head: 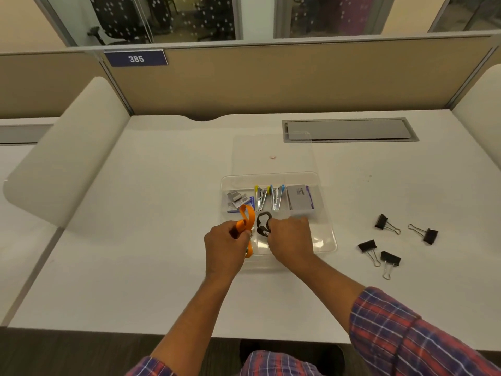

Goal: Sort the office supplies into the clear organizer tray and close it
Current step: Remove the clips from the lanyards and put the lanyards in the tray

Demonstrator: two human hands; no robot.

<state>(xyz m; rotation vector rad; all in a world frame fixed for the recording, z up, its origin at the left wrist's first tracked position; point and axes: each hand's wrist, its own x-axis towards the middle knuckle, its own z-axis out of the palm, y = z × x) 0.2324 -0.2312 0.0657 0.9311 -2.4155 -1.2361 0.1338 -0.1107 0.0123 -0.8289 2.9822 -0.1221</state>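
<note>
Clear plastic organizer tray (324, 241), lid (271, 150) open behind so we can load it. Our left hand (225, 248) pinches the orange lanyard (247, 222), our right hand (291, 240) the black lanyard (263, 225), coiling both into the front compartment. Four binder clips (390, 229) wait on the desk (135, 213), right of the tray.

Your tabletop (162, 213) is matt white laminate; organizer tray (325, 240) clear glossy plastic; orange strap (245, 222) looks cloth; binder clips (379, 222) matt black, wire handles shiny metal.
</note>
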